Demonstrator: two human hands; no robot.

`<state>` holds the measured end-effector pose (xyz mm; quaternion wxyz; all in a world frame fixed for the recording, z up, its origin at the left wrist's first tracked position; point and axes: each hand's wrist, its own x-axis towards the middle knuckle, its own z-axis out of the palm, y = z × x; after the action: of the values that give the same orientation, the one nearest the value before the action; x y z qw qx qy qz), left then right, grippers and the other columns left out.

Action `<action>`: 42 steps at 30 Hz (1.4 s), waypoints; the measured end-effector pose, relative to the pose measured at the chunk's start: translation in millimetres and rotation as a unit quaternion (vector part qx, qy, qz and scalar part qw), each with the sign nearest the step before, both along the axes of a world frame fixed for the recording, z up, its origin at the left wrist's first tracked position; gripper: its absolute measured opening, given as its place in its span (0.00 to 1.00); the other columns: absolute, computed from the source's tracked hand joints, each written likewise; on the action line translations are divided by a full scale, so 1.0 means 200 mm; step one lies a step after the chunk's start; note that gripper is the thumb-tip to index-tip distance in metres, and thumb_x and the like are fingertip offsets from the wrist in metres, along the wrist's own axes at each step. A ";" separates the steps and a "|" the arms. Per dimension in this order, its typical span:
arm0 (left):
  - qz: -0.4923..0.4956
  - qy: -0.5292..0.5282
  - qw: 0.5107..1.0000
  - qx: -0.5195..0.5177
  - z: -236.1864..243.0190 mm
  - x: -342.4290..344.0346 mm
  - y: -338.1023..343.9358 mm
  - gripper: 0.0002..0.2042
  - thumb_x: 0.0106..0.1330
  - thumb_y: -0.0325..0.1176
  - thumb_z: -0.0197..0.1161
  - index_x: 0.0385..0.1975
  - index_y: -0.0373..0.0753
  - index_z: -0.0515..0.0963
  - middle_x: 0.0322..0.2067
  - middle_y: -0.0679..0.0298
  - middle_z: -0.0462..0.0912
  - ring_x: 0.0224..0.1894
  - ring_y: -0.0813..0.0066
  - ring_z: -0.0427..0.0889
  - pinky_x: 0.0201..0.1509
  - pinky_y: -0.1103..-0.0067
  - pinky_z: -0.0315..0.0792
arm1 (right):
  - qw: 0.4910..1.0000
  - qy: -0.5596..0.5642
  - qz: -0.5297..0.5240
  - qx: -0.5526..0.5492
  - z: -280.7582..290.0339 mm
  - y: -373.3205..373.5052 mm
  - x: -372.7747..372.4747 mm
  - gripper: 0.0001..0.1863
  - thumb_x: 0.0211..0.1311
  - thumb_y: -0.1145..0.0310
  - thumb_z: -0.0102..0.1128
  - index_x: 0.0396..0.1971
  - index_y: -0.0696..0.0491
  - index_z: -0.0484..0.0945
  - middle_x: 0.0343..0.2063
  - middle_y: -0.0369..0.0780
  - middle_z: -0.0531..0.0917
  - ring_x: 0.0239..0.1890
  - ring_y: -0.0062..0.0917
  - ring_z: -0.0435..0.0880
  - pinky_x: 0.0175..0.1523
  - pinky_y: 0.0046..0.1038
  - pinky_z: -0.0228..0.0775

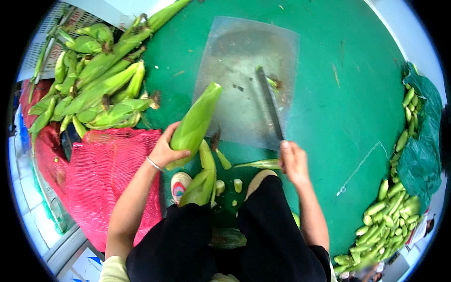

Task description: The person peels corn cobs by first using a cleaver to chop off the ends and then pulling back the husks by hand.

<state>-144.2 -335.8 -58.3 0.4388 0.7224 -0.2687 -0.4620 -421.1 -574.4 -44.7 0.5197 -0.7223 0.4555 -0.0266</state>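
An ear of corn in its green husk (197,120) is gripped near its lower end by my left hand (170,146), its cut-looking pale tip pointing up and away. My right hand (293,162) is closed round the handle of a long dark knife (270,103). The blade reaches away over a translucent plastic sheet (235,115) that lies on the green floor. Small scraps and a brownish trimming (276,84) lie on the sheet by the blade. Below my hands are loose husk leaves (199,185) and a short pale stalk piece (238,185).
A pile of unhusked corn (105,87) lies at the left, beside a pink mesh sack (110,176) and a pale plastic crate (61,35). On the right, many green husked-looking ears (387,223) are heaped next to a green sack (423,141). A thin white string (361,164) lies on the floor.
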 end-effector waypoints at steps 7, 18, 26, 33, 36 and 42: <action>0.078 0.234 0.968 0.048 0.12 0.25 -0.80 0.26 0.56 0.36 0.63 0.54 0.37 0.66 0.43 0.61 0.77 0.42 0.74 0.78 0.44 0.76 0.73 | 0.963 0.118 0.107 -0.219 -0.07 -0.39 0.07 0.23 0.64 0.52 0.46 0.25 0.60 0.68 0.18 0.58 0.74 0.23 0.55 0.74 0.26 0.46 0.64; 0.104 -0.329 0.936 -0.073 0.26 0.82 -1.07 0.13 0.54 0.35 0.61 0.40 0.40 0.79 0.37 0.61 0.82 0.37 0.76 0.79 0.43 0.77 0.74 | 0.989 0.067 0.126 -0.046 -0.05 0.10 -0.12 0.17 0.62 0.60 0.51 0.28 0.62 0.68 0.18 0.54 0.75 0.22 0.51 0.75 0.27 0.42 0.64; 0.012 -0.556 0.634 0.538 0.52 1.29 0.54 0.25 0.50 0.35 0.63 0.50 0.44 0.67 0.51 0.55 0.70 0.55 0.56 0.68 0.53 0.60 0.66 | 0.992 0.044 0.121 -0.009 0.03 0.19 -0.19 0.18 0.63 0.59 0.50 0.26 0.61 0.68 0.13 0.48 0.72 0.15 0.38 0.72 0.23 0.35 0.62; -0.062 -0.578 0.676 0.453 0.69 0.89 0.51 0.31 0.42 0.43 0.68 0.48 0.42 0.64 0.38 0.50 0.74 0.41 0.53 0.76 0.41 0.65 0.73 | 0.984 0.096 0.141 -0.054 0.09 0.23 -0.21 0.19 0.62 0.57 0.50 0.27 0.62 0.70 0.16 0.51 0.74 0.18 0.42 0.75 0.26 0.36 0.64; -0.068 -0.564 0.714 0.410 0.74 0.67 0.53 0.31 0.45 0.47 0.68 0.46 0.41 0.62 0.32 0.51 0.78 0.33 0.51 0.79 0.34 0.64 0.74 | 0.989 0.105 0.101 -0.007 0.18 0.28 -0.15 0.19 0.61 0.57 0.51 0.33 0.61 0.73 0.20 0.52 0.75 0.23 0.40 0.76 0.32 0.36 0.67; -0.086 -0.508 0.843 0.156 0.62 0.20 0.20 0.32 0.44 0.46 0.69 0.48 0.38 0.65 0.40 0.50 0.72 0.43 0.54 0.75 0.39 0.66 0.73 | 0.998 -0.024 0.057 -0.009 0.33 0.29 -0.09 0.14 0.63 0.60 0.48 0.27 0.57 0.68 0.13 0.39 0.74 0.15 0.24 0.74 0.23 0.27 0.66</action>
<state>-104.4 -296.4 65.3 0.0815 0.8888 -0.4392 -0.1022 -439.2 -515.6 21.0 0.5250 -0.7506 0.4007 -0.0183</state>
